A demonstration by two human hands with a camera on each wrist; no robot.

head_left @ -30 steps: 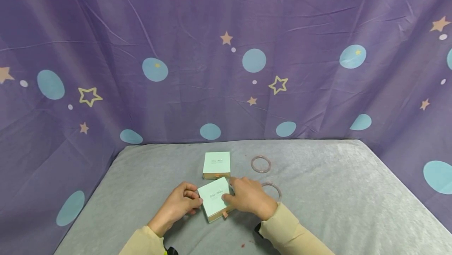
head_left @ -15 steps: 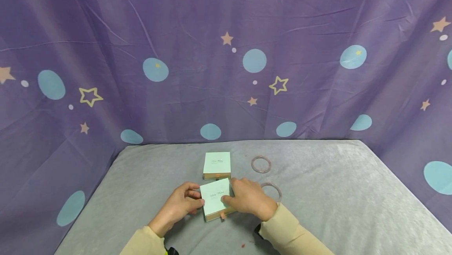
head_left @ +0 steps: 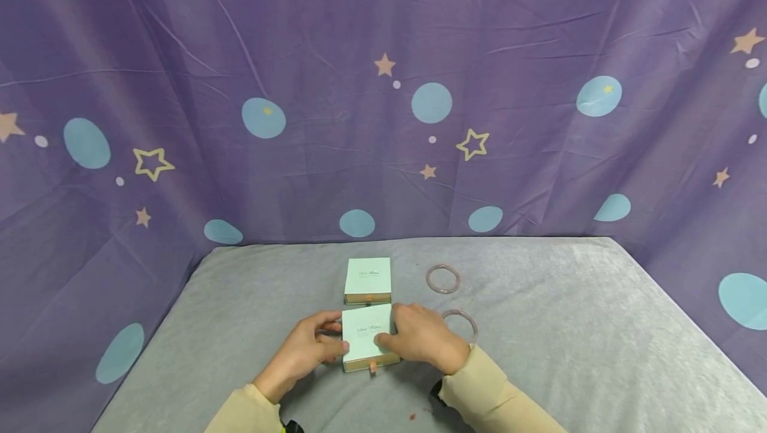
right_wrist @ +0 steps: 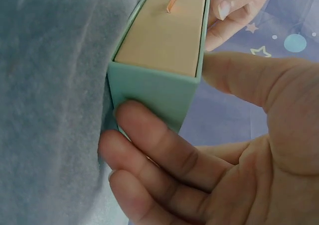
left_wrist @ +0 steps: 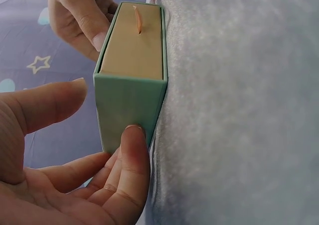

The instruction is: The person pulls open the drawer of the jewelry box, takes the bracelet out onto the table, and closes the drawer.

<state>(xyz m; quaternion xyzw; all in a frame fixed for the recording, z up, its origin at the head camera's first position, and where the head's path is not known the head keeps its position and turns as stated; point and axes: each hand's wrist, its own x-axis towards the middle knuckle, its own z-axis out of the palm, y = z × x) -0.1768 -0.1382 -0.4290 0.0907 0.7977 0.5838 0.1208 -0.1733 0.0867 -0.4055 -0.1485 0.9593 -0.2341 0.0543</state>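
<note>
A mint-green drawer-style gift box (head_left: 365,332) with a tan drawer front and small orange ribbon tab (head_left: 373,368) lies on the grey cloth. My right hand (head_left: 423,336) grips its right side, thumb on the lid and fingers against the side wall. On the other side, fingertips (left_wrist: 133,140) of my left hand (head_left: 307,348) touch the left wall, while its thumb stands slightly off the box in the left wrist view. A matching box (head_left: 368,277) lies just behind. Two pinkish bangles rest to the right: a far bangle (head_left: 443,279) and a nearer bangle (head_left: 473,328), partly hidden by my right hand.
Grey cloth (head_left: 569,326) covers the table, with a small red spot (head_left: 412,417) near the front. A purple curtain (head_left: 335,153) printed with stars and blue dots hangs behind and along both sides.
The front box has turned clockwise from a tilted angle until nearly square with the box behind. Its left edge shifted slightly right. My hands stayed almost in place around it.
</note>
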